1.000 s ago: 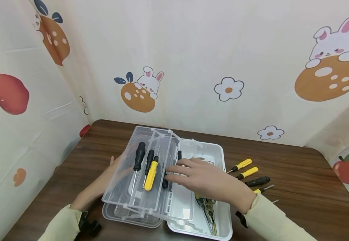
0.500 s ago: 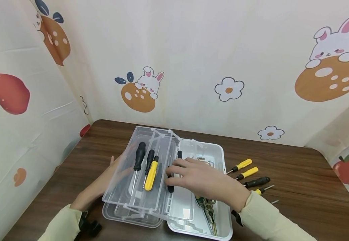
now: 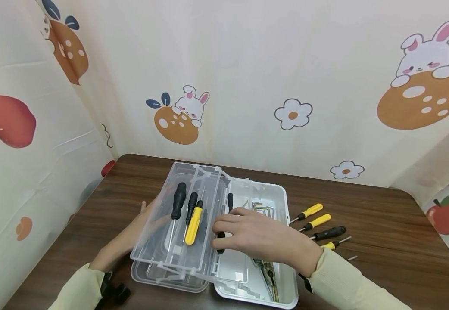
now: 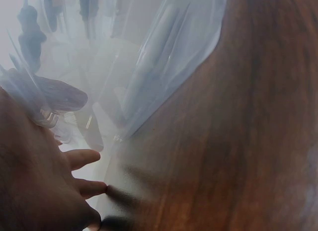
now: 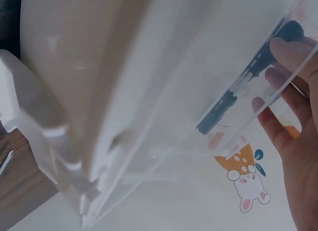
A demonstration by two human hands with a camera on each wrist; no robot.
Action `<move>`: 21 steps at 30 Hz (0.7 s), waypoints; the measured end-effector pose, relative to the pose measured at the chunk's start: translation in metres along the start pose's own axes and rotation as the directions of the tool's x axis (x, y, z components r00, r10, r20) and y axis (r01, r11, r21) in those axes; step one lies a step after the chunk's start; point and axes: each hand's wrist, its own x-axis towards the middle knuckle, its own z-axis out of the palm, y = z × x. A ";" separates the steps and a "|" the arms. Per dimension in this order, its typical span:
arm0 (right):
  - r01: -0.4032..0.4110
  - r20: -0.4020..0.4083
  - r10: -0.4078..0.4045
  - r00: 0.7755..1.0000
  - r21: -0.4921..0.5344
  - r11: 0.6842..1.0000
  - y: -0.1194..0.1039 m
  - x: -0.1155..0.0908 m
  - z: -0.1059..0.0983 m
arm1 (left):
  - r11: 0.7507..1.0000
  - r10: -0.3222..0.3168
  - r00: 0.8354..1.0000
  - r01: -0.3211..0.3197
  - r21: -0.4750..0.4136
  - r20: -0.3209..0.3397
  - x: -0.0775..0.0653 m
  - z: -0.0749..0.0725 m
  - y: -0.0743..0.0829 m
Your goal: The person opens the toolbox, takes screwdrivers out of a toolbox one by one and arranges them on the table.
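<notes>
A translucent tray (image 3: 158,254) hangs on hinged arms beside the white toolbox base (image 3: 284,198). Two black-handled screwdrivers (image 3: 179,200) and a yellow-handled one (image 3: 194,224) lie in the tray. My right hand (image 3: 255,232) reaches into the tray's right-hand strip, its thumb and fingers pinching a black-handled tool (image 5: 278,47); its tip is hidden. Further up that strip sits another black piece (image 3: 230,202). On the left, my left hand (image 3: 147,219) supports the clear plastic from behind, fingers extended, partly seen through it. In the left wrist view its fingers (image 4: 87,159) show beside the plastic.
Pliers (image 3: 268,275) and hex keys (image 3: 264,209) lie in the white base. Right of it, several screwdrivers (image 3: 311,211) with yellow or black handles rest on the brown wooden table (image 3: 379,241). A printed curtain (image 3: 240,86) stands behind.
My right hand has shifted slightly, and the black-handled tool under it has moved a little to the right and nearer to me. The left hand stays put.
</notes>
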 end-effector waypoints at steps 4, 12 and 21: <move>-0.008 -0.008 0.008 1.000 -0.029 1.000 0.000 -0.001 0.000 | 1.000 -0.001 1.000 0.001 -0.008 -0.001 0.000 -0.001 0.008; -0.022 -0.071 0.017 0.997 -0.075 0.997 0.001 -0.007 0.001 | 1.000 0.024 1.000 -0.024 -0.009 -0.011 0.000 0.002 -0.009; -0.081 -0.124 0.076 0.989 -0.036 0.996 0.004 -0.024 -0.005 | 0.999 -0.036 0.999 0.036 0.001 0.010 0.000 -0.001 0.002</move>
